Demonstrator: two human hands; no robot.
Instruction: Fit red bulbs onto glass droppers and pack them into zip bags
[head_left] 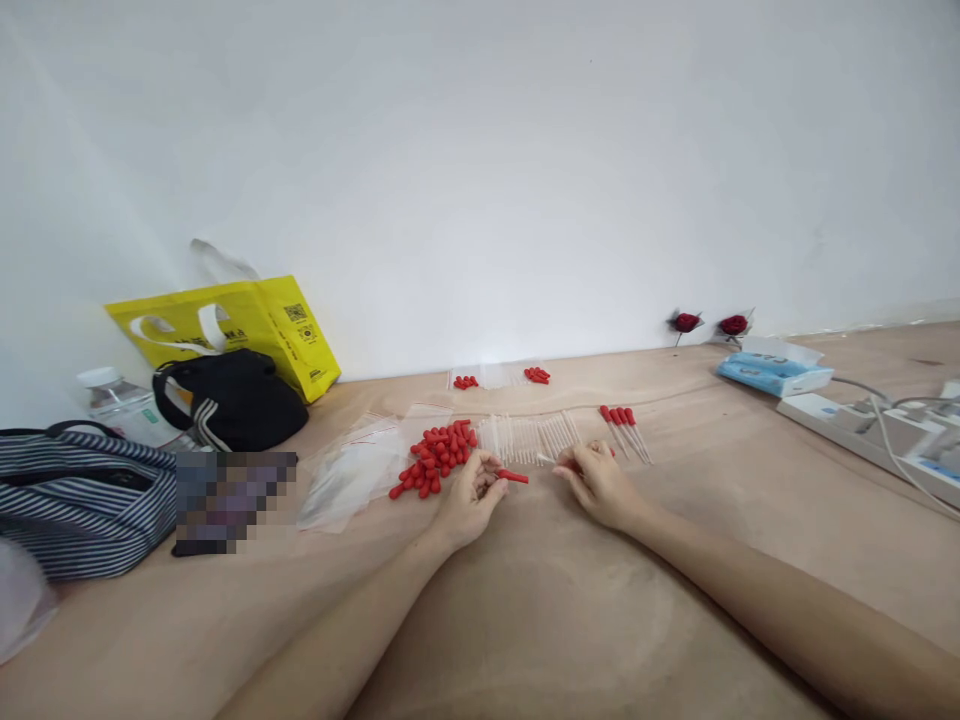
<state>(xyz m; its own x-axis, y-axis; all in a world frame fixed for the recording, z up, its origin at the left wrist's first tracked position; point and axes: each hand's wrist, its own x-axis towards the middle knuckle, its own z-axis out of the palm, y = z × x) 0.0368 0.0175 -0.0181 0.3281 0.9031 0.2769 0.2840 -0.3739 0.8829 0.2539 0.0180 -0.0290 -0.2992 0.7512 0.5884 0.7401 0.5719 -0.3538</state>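
Note:
Between the thumb and fingers of my left hand (pixel 472 497) is a red rubber dropper bulb (pixel 514 478), its narrow end pointing right. My right hand (pixel 602 485) pinches a thin glass dropper tube (pixel 546 459), whose pale end points toward my left hand. The bulb and the tube are apart. A bit of red shows just behind my right fingers; I cannot tell what it belongs to. Beside my left hand lies a pile of red bulbs (pixel 433 458). Behind both hands runs a row of bare glass tubes (pixel 517 437). Several droppers with red bulbs fitted (pixel 626 430) lie to the right.
Clear zip bags (pixel 360 465) lie left of the pile. Two bagged groups of red-tipped droppers (pixel 537 375) rest by the wall. A yellow bag (pixel 300 335), black pouch (pixel 236 400) and striped bag (pixel 112 510) stand left. Tissues (pixel 772 372) and a power strip (pixel 885 440) are right.

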